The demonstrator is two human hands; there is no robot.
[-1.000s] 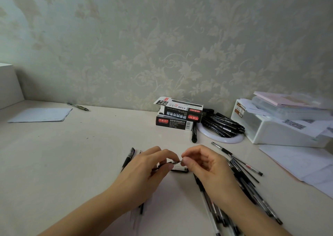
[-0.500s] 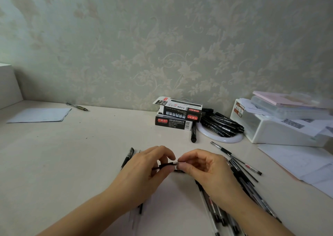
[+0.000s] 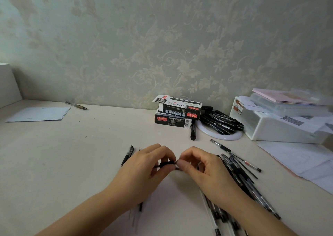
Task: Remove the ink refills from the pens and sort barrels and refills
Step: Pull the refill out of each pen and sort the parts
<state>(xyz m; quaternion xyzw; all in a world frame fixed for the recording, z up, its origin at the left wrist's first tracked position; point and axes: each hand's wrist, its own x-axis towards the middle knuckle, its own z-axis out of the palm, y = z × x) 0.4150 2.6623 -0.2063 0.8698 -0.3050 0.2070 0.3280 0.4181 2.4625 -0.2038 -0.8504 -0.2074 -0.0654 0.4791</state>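
Two black pen boxes [image 3: 177, 116] are sitting stacked at the back of the worktop [image 3: 72, 154], the top one's flap open, its contents hidden, beside a heap of black markers [image 3: 220, 121] lying on a white ring [image 3: 232, 136]. The left hand [image 3: 144, 171] and right hand [image 3: 203, 171] are meeting at centre, each grip narrow and pinching one pen [image 3: 166, 164] held level just above the worktop. Loose pens [image 3: 239, 174] are lying to the right.

Boxes [image 3: 177, 113] stand behind the hands; pens [image 3: 241, 174] lie right.

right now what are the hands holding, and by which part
Both hold one pen. The left hand pinches its black rubber section; the right hand pinches the tip end beside it. The rest of the pen is hidden by the fingers.
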